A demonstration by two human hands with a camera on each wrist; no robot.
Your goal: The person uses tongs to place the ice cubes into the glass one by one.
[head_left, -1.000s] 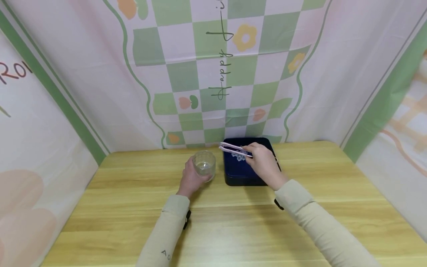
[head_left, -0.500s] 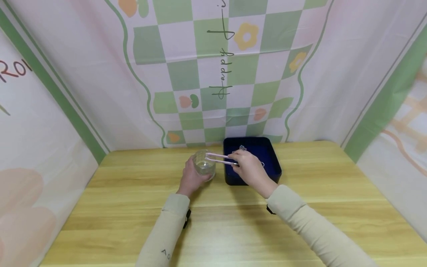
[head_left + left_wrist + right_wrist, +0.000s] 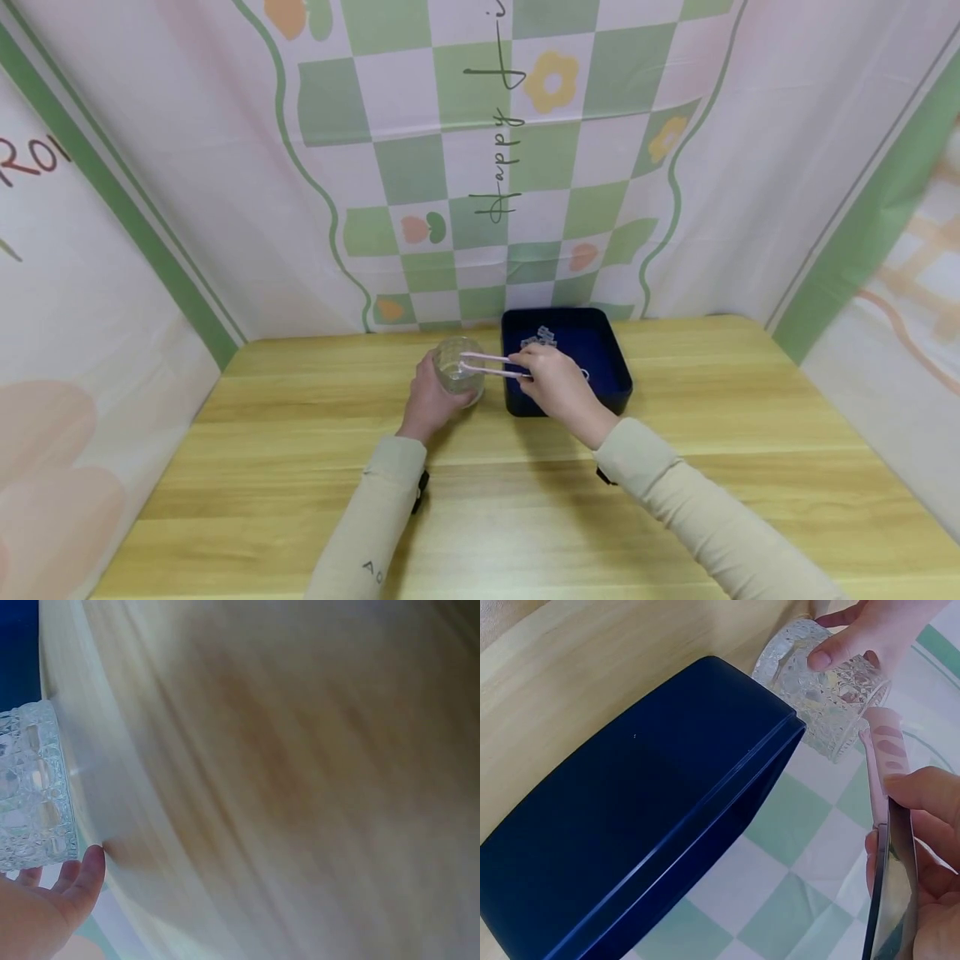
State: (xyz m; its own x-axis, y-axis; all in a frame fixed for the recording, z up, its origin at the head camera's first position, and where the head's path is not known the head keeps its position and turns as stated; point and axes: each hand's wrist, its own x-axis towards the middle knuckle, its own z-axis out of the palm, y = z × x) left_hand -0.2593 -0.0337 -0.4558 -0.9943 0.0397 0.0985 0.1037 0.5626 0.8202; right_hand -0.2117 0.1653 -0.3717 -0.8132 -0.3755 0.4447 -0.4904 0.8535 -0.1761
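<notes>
My left hand (image 3: pixel 431 404) grips a clear, patterned glass tumbler (image 3: pixel 456 382) on the table, thumb on the near side and fingers round the far side. In the right wrist view, the glass (image 3: pixel 814 690) shows its cut surface. My right hand (image 3: pixel 558 387) holds metal tongs with pale pink tips (image 3: pixel 889 746), pinched between thumb and fingers. Their tips overlap the glass's mouth in the head view; I cannot tell whether they hold anything. Partly behind my right hand, several clear pieces (image 3: pixel 546 335) lie in a dark blue box (image 3: pixel 630 765).
The box stands right of the glass, near the back of the wooden table (image 3: pixel 480 517). A printed cloth (image 3: pixel 480 167) with green checks hangs behind the table. More cloth hangs at both sides.
My right hand has moved the tongs left, from over the box to the glass's mouth, and slightly lower since half a second ago. The left hand and glass have stayed put.
</notes>
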